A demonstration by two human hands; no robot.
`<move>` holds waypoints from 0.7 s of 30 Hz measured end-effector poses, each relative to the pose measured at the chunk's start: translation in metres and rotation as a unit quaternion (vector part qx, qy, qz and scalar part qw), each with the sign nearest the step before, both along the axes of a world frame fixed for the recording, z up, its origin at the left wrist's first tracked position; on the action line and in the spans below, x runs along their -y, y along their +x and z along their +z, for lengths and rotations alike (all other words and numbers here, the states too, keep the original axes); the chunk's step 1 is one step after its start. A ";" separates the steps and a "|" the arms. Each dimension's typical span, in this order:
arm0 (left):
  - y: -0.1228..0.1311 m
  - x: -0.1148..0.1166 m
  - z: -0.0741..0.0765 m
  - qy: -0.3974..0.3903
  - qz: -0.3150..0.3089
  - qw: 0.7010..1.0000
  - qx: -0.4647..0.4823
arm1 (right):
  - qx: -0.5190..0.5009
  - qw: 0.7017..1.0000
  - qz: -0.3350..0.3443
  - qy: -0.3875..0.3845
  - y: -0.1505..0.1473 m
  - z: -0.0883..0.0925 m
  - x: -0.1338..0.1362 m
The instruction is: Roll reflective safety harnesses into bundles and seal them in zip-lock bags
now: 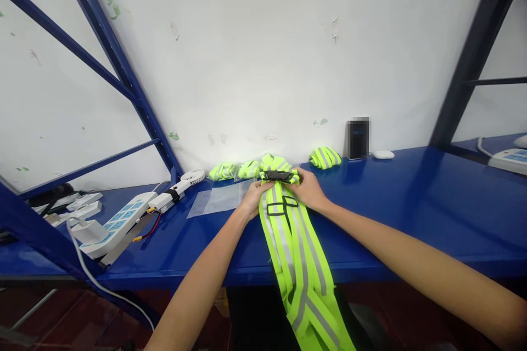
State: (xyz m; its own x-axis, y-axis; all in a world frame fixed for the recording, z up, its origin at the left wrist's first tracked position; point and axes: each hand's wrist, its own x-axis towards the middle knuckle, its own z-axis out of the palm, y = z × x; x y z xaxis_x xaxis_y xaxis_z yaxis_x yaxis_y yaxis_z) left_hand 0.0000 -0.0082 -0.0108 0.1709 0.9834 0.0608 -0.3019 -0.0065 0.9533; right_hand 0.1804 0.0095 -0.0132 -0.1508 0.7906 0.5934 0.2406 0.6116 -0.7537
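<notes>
Between my two hands is a neon yellow reflective vest (pixel 307 263) made of straps with grey stripes. Its upper end has a black buckle (pixel 278 176), and two black strap sliders (pixel 275 209) sit just below. My left hand (pixel 252 198) is closed on the strap at the buckle's left side. On the right side, my right hand (pixel 308 189) grips the strap edge, some fingers hidden behind it. The long straps hang over the front edge of the blue table (pixel 391 219) towards me. Folded neon bundles (pixel 223 171) lie behind my hands by the wall.
Another rolled neon bundle (pixel 325 157) lies right of my hands. Clear plastic bags (pixel 218 198) lie to the left, near a white handheld fan (pixel 192 176) and a power strip (pixel 123 222) with a cable. A dark box (pixel 358 139) and a white case (pixel 383 154) stand at the back right.
</notes>
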 end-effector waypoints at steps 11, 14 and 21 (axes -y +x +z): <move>0.010 0.005 0.005 -0.025 -0.005 0.999 0.020 | 0.059 0.993 -0.073 0.068 0.001 0.005 0.012; 0.013 0.004 0.002 -0.010 0.009 1.000 0.006 | 0.033 0.995 -0.068 0.072 0.000 0.009 0.016; 0.011 -0.001 -0.007 0.030 0.038 0.999 -0.015 | 0.014 0.998 -0.052 0.046 -0.001 0.003 0.007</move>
